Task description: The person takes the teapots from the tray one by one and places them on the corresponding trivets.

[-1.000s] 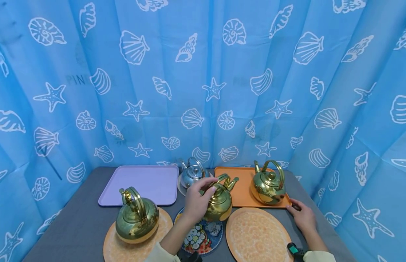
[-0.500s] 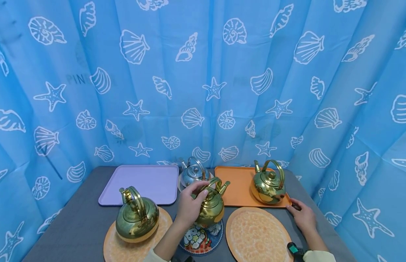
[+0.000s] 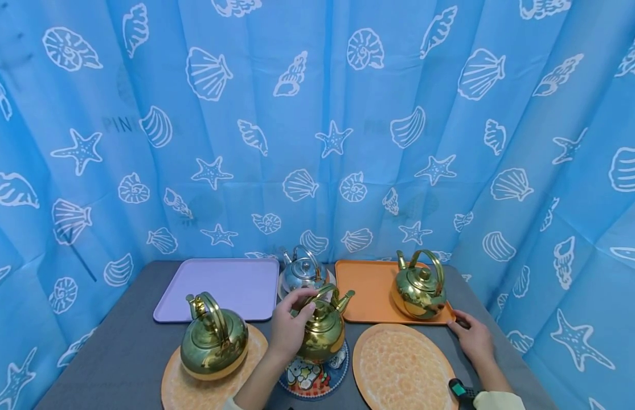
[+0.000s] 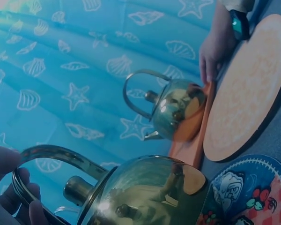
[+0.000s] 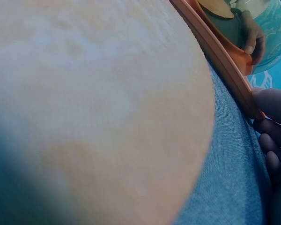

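In the head view my left hand point(image 3: 287, 330) grips the arched handle of a gold kettle point(image 3: 324, 340), its spout toward the right. This kettle stands upright on or just over a round cartoon-print mat point(image 3: 317, 382); whether its base touches is unclear. The left wrist view shows fingers point(image 4: 30, 190) curled round the handle of the same kettle point(image 4: 145, 197). My right hand point(image 3: 475, 340) pinches the near right corner of an orange tray point(image 3: 365, 287), which bears a second gold kettle point(image 3: 420, 293). In the right wrist view, thumb and fingers hold the tray's corner point(image 5: 243, 96).
A third gold kettle point(image 3: 214, 347) sits on a round tan board point(image 3: 258, 341) at the left. Behind it lies a purple tray point(image 3: 220, 287). A silver kettle point(image 3: 303, 273) stands at the back centre. Another tan board point(image 3: 404, 364) lies right of the mat. A blue curtain point(image 3: 317, 142) hangs behind.
My left hand and the gripped gold kettle have shifted left and toward me, from beside the orange tray to the cartoon mat. The right hand stays at the tray's corner.
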`<state>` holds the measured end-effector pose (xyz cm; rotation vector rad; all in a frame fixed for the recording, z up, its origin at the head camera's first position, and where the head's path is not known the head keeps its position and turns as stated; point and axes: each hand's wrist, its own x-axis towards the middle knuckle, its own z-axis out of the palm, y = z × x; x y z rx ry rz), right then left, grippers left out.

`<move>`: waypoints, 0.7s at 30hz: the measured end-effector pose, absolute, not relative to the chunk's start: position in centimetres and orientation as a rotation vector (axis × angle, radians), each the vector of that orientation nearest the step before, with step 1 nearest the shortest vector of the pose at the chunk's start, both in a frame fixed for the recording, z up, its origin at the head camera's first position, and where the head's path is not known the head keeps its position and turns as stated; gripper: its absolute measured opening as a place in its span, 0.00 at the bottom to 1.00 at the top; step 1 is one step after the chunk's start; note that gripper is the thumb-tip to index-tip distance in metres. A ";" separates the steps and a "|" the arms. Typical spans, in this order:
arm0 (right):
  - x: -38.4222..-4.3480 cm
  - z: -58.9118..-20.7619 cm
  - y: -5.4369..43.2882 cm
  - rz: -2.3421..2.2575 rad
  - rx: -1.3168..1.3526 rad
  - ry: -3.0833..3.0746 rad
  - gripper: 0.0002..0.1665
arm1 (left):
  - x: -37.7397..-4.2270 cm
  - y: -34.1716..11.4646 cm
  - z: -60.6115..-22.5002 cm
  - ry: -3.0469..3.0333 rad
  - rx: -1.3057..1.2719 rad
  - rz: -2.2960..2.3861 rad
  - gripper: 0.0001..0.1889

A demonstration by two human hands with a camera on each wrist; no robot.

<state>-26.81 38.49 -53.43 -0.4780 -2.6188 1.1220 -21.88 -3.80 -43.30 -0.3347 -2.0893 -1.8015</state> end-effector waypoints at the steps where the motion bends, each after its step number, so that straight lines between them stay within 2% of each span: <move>1: -26.8 -53.4 38.5 1.120 -0.472 -2.619 0.29 | -21.8 -3.8 -43.2 -2.092 -0.324 -1.800 0.12; 9: -26.9 -53.6 38.6 1.133 -0.467 -2.615 0.29 | -19.7 -4.3 -40.4 -2.079 -0.329 -1.839 0.11; 21: -26.9 -53.5 38.6 1.121 -0.452 -2.618 0.29 | -19.6 -4.7 -40.3 -2.078 -0.319 -1.816 0.11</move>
